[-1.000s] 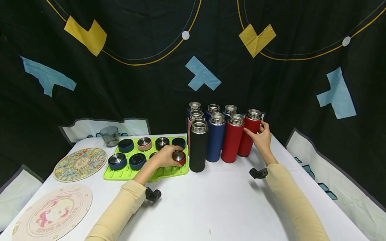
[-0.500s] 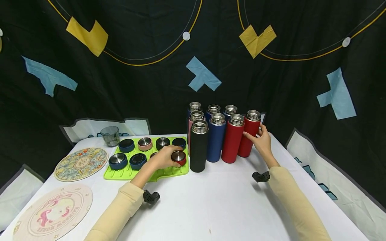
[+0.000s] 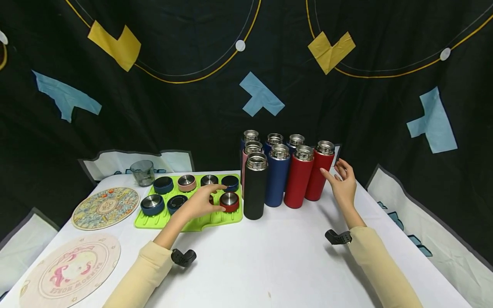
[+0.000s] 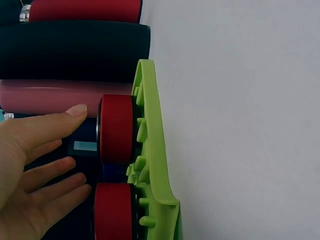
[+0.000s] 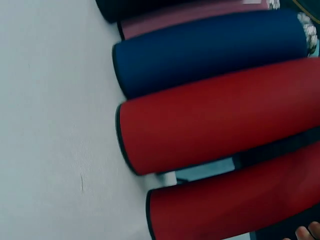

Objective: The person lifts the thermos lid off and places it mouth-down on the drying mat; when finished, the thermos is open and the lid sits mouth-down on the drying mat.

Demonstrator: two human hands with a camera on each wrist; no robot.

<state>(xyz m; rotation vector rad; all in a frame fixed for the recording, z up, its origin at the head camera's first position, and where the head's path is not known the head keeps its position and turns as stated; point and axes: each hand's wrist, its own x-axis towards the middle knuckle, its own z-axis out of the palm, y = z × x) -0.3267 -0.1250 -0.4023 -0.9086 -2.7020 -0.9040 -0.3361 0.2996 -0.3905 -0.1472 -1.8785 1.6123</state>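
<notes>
My left hand (image 3: 199, 203) hovers over the green mat (image 3: 225, 219), thumb and fingers spread. Beside its fingertips stands a red lid with a steel top (image 3: 229, 202), apart from the thumb in the left wrist view. Another red lid (image 4: 115, 212) sits under the hand, mostly hidden from the head camera. At the right, my right hand (image 3: 344, 185) holds nothing, its fingers loosely bent next to the rearmost red thermos bottle (image 3: 319, 177). Only some fingertips (image 5: 314, 230) of it show in the right wrist view, below that bottle. A second red bottle (image 3: 299, 179) stands to its left.
More uncapped bottles cluster mid-table: a black one (image 3: 254, 188), a blue one (image 3: 277, 179), a pink one (image 3: 253, 147) and several behind. Navy, pink and black lids fill the mat. A glass (image 3: 143, 173) and two round placemats (image 3: 105, 208) lie left.
My left hand has let go of the red lid and drawn back leftward. The right hand has come off the red bottle, moving right. Lid and bottle stay standing.
</notes>
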